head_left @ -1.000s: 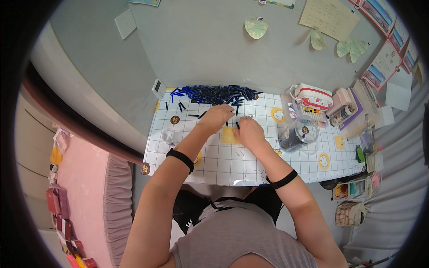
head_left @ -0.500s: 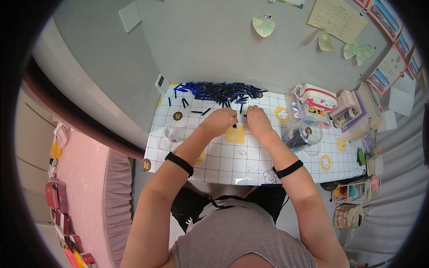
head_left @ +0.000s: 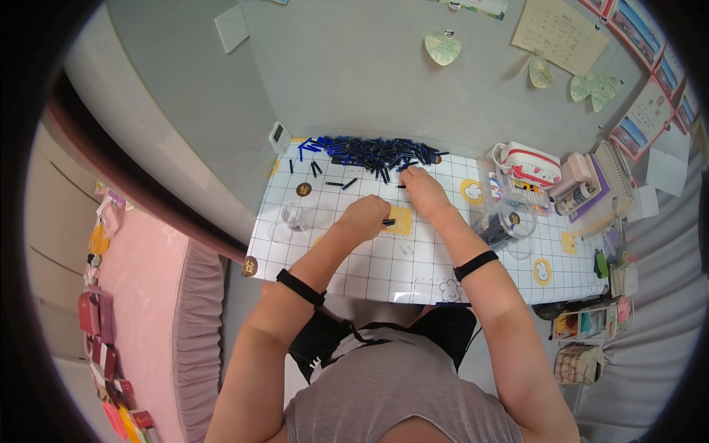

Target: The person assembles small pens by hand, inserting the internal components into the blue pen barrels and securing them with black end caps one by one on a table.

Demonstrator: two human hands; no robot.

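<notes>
A heap of short dark-blue ink cartridges (head_left: 377, 151) lies along the far edge of the table. My left hand (head_left: 365, 216) is closed over the middle of the table, with a few dark cartridges (head_left: 389, 222) poking out by its fingertips above a yellow printed square. Farther off and to the right, my right hand (head_left: 425, 192) reaches to the near fringe of the heap. Its fingers are curled together, and a dark cartridge end (head_left: 402, 187) shows beside them. Several loose cartridges (head_left: 349, 184) lie left of the hands.
A clear jar (head_left: 509, 225) with dark cartridges stands right of my right forearm. On the left is a small clear cup (head_left: 292, 217). A white-and-red pencil case (head_left: 528, 164), notebooks (head_left: 609, 173) and a white timer (head_left: 279, 138) stand near the wall.
My left hand has drawn back toward me, showing more of the cartridges at its fingertips. My right hand has moved a little farther away, to the heap's near edge.
</notes>
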